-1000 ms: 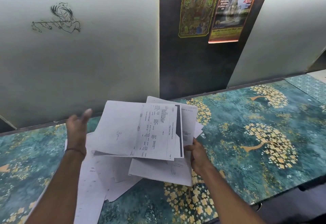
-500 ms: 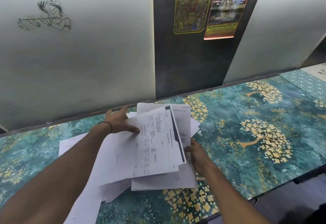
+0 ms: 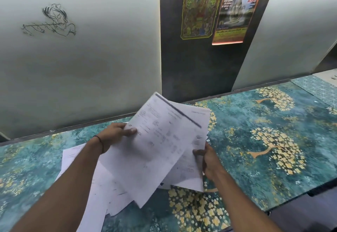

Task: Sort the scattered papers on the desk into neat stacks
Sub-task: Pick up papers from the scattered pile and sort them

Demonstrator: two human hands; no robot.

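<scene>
Left grip [image 3: 116,135] and right grip [image 3: 209,160] each pinch opposite edges of the lifted papers [image 3: 158,151], centre frame above the surface [image 3: 246,122]; best tap edges square before gathering loose sheets [image 3: 102,191] lower left.

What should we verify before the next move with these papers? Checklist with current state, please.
1. Left hand grips the top printed sheet at its left edge: ok.
2. Right hand holds the lower sheets at their right edge: ok.
3. Held sheets squared up: not ok, fanned and skewed.
4. Loose papers on the desk gathered: not ok, spread under the left arm.
5. Bare desk on the right for a stack: ok.
6. Top sheet free of those below: cannot tell, blurred.
</scene>
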